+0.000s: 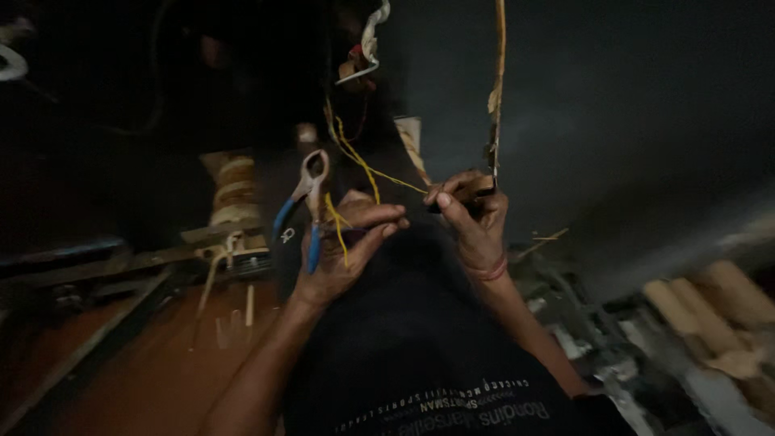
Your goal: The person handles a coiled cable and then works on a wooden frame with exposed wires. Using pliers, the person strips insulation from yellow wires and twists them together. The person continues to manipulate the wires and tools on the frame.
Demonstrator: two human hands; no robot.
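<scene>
My left hand (347, 242) grips blue-handled pliers (303, 206), whose metal jaws point up. A thin yellow wire (363, 165) runs across its fingers and up into a dark bundle of wires (359, 60) overhead. My right hand (472, 214) pinches a small dark piece (476, 192) at the lower end of a thin brownish strip (498, 89) that hangs from above. A red band circles the right wrist. The two hands are close together, fingertips almost touching. A black cloth (420, 347) with pale print lies under both forearms.
The scene is very dark. A coil wound with pale wire (234, 194) stands at the left on a cluttered reddish surface (161, 363). Pale cylindrical rolls (710, 307) lie at the right. A grey wall (630, 121) fills the upper right.
</scene>
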